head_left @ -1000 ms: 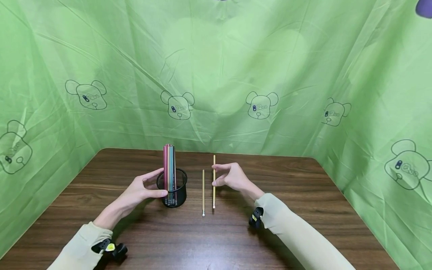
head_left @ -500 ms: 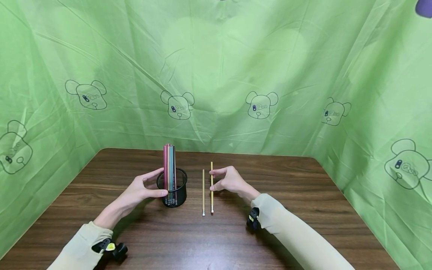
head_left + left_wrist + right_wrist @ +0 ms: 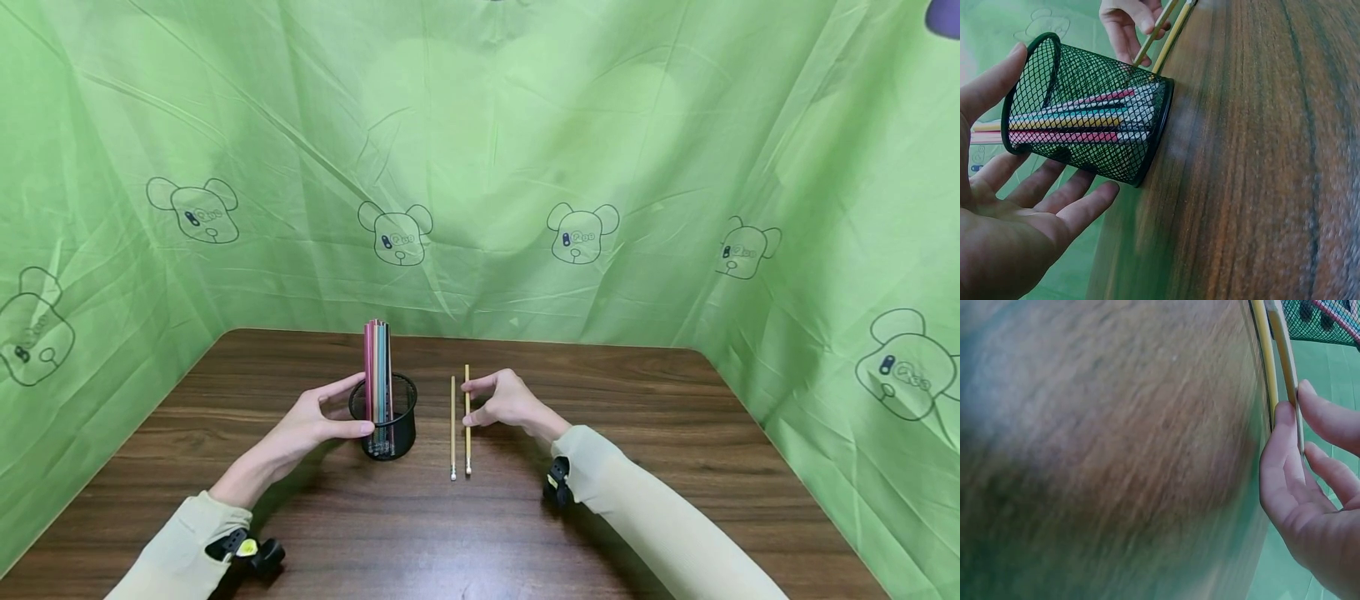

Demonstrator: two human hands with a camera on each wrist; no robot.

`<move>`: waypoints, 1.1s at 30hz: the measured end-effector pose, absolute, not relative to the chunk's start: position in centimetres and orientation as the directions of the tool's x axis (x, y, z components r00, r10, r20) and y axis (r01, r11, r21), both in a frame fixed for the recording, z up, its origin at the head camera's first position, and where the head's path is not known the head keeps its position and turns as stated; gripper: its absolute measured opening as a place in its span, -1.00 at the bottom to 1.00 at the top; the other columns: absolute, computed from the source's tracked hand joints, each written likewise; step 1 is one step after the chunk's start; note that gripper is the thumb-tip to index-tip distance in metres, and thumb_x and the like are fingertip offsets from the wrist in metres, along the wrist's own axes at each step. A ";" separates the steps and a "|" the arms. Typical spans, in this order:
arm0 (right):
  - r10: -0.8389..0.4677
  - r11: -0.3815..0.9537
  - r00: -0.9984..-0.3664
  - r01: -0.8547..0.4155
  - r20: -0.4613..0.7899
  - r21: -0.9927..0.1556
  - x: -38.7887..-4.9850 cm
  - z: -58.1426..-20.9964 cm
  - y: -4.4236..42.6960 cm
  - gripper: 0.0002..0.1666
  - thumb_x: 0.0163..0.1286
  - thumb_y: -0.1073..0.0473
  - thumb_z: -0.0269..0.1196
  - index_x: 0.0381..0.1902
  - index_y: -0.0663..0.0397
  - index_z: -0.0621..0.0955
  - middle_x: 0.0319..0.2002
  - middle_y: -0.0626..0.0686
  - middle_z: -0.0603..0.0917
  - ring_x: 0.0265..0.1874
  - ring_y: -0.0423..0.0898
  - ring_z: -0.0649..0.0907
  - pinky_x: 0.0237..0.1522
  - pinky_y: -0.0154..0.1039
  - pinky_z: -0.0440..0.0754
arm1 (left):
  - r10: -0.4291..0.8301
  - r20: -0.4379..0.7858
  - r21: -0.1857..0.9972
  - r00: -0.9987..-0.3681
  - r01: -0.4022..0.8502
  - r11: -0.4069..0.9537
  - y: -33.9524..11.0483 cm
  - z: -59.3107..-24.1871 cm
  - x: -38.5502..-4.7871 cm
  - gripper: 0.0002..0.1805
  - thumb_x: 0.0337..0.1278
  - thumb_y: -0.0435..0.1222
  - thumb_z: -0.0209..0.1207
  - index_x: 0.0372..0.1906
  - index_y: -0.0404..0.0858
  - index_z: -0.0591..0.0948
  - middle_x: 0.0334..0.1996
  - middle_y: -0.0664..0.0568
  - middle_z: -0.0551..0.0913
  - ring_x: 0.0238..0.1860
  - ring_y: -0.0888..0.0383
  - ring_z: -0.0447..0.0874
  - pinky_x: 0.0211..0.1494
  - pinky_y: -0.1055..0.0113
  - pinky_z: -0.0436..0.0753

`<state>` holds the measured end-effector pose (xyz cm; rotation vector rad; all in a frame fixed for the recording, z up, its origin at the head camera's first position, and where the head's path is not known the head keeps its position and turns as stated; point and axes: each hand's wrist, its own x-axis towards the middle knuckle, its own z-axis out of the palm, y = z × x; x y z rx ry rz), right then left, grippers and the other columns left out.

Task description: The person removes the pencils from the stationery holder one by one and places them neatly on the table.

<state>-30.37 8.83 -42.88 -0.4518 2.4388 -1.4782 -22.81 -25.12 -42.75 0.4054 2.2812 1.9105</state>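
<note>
Black mesh forms the upright cup [image 3: 403,433] seen in the head view on the counter [image 3: 660,417], with a bundle of coloured pencils [image 3: 378,367] stood along its left side. Its rim is straddled by the left grip [image 3: 300,429], thumb in front and forefinger behind. To the cup's right, one yellow pencil [image 3: 453,429] is laid on the counter; just beside it, roughly parallel, a second pencil [image 3: 468,446] is pinched between thumb and fingers of the right grip [image 3: 513,402]. If that pencil were swung leftward, its neighbour could be knocked and set rolling, since so narrow a gap is left between them.

In the left wrist view, the cup is held near its rim, with the remaining fingers spread loosely beside the mesh. Tipping might be caused by a sideways nudge, as the tall bundle is carried well above a short wall.

In the right wrist view, the pinched pencil is seen apart from the one on the counter, held by the fingertips alone. Twisting or slipping could be brought on by so small a contact; whether its eraser end is touching the counter cannot be told.
</note>
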 end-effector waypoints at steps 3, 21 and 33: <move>-0.393 0.420 -0.917 -0.115 -0.066 -0.900 -30.5 -42.9 8.8 -0.29 -0.03 0.41 0.66 0.16 0.26 0.75 -0.08 0.13 0.81 -0.26 -0.17 0.68 -0.26 -0.31 0.71 | 0.290 0.063 0.980 -0.955 0.114 0.163 -25.1 -42.7 -22.8 -0.03 0.17 -0.32 0.50 0.64 -0.24 0.27 0.51 -0.25 0.39 0.32 -0.09 0.56 0.22 0.41 0.50; -0.378 0.451 -0.923 -0.117 -0.070 -0.885 -30.6 -43.4 8.3 -0.33 -0.04 0.44 0.66 0.12 0.29 0.76 -0.17 0.11 0.80 -0.50 -0.23 0.66 -0.41 -0.28 0.72 | 0.292 0.057 0.980 -0.955 0.109 0.165 -25.2 -42.7 -22.8 -0.04 0.18 -0.31 0.50 0.65 -0.21 0.28 0.52 -0.22 0.38 0.31 -0.08 0.57 0.23 0.41 0.49; -0.383 0.490 -0.922 -0.145 -0.063 -0.860 -30.5 -43.3 8.1 -0.32 -0.05 0.43 0.67 0.11 0.28 0.76 -0.16 0.11 0.80 -0.57 -0.24 0.66 -0.45 -0.28 0.71 | 0.289 0.061 0.980 -0.955 0.111 0.162 -25.1 -42.6 -22.8 -0.03 0.17 -0.32 0.50 0.64 -0.23 0.28 0.50 -0.25 0.40 0.26 -0.08 0.62 0.21 0.40 0.51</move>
